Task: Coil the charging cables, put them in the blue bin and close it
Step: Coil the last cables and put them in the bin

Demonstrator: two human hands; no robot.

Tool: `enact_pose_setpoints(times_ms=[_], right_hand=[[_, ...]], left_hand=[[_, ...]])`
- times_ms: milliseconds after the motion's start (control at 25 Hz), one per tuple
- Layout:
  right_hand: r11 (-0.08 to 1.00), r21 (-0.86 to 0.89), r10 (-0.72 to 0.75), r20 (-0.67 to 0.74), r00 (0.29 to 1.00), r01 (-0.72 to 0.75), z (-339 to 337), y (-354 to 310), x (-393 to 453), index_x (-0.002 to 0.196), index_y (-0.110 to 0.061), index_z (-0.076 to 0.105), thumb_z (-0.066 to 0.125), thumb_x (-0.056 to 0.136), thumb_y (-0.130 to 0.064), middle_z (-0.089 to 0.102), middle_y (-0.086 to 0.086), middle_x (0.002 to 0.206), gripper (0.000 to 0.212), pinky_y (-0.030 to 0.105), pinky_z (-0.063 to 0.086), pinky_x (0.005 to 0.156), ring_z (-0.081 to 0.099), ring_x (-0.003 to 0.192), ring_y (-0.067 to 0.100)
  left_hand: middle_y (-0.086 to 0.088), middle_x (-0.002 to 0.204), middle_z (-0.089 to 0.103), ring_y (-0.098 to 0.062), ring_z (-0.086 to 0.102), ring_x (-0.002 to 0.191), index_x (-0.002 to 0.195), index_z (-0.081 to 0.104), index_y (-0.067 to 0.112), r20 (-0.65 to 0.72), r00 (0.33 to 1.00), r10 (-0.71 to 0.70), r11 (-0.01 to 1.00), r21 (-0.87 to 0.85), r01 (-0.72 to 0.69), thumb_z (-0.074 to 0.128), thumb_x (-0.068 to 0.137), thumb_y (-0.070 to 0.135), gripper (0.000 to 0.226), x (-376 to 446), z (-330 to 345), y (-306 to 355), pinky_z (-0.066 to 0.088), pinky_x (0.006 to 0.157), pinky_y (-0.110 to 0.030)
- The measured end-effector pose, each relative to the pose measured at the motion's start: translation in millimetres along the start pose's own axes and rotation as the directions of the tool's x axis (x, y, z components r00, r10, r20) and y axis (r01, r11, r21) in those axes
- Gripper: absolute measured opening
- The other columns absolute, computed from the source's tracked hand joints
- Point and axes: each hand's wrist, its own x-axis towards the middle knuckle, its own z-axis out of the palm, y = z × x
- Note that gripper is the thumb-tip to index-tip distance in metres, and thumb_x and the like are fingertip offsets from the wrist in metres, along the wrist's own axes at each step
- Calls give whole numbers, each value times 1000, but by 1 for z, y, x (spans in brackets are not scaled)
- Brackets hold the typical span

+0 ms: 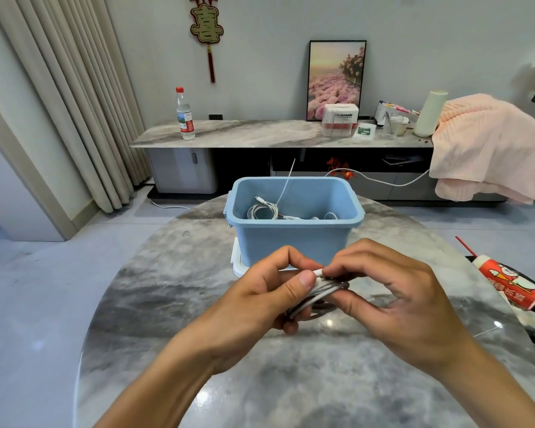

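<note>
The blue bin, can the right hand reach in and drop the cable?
Probably yes: the blue bin stands open just beyond the right hand, nothing between, though both hands grip the cable.

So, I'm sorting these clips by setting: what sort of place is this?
Most likely a home living room: a low media cabinet along the wall, floor-length curtains, and a framed flower picture leaning there.

White coiled cable [318,293] held above table; blue bin [294,242] open w/ cables [261,210].

Both forearms extend forward and converge. Left hand [260,291]: fingers curled, thumb pressed on top. Right hand [393,291]: thumb and forefinger pinched, remaining fingers loosely spread.
</note>
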Motion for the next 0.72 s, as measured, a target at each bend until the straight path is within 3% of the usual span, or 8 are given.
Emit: enact_pose_setpoints(times_ms=[200, 360, 520, 640, 720], right_hand=[[997, 58, 55, 34, 998, -57, -5, 6, 0, 92, -11, 71, 75, 80, -14, 65, -7, 89, 13, 27, 55, 74, 67, 83, 15], [971, 166, 162, 65, 985, -171, -4, 13, -1, 90, -14, 71, 78, 75, -12, 65, -8, 86, 16, 35, 56, 72, 67, 80, 19], [955, 165, 229, 109, 967, -244, -2, 16, -1, 94, -15, 72, 81, 75, -15, 67, -8, 90, 21, 35, 57, 77, 68, 85, 18], [921, 112, 352, 169, 920, -373, -22, 21, -2, 103, -22, 71, 82, 78, -24, 69, -13, 100, 28, 29, 56, 83, 66, 97, 16], [835, 63, 541, 85, 837, -546, -59, 38, -8, 99, -23, 72, 81, 79, -22, 72, -9, 97, 22, 25, 56, 77, 66, 90, 10]], left_hand=[[2, 74, 62, -13, 54, 65, 108, 51, 14, 32, 999, 24, 998, 57, -25, 62, 88, 22, 24, 1, 4, -7, 48, 63, -29], [2, 74, 59, -13, 50, 66, 102, 56, 23, -4, 1000, 28, 998, 58, -27, 56, 91, 24, 11, 4, 8, -11, 48, 65, -29], [-2, 85, 64, -13, 48, 74, 100, 58, 22, -100, 992, 74, 992, 111, -63, 57, 90, 28, 12, 10, 16, -20, 40, 63, -26], [14, 76, 67, 3, 56, 66, 105, 54, 8, -135, 984, 120, 977, 190, -94, 55, 98, 12, 7, 16, 20, -27, 41, 61, -12], [21, 73, 67, 8, 58, 64, 104, 52, 4, -160, 977, 138, 959, 266, -92, 51, 97, 4, 7, 21, 19, -33, 41, 60, -6]])
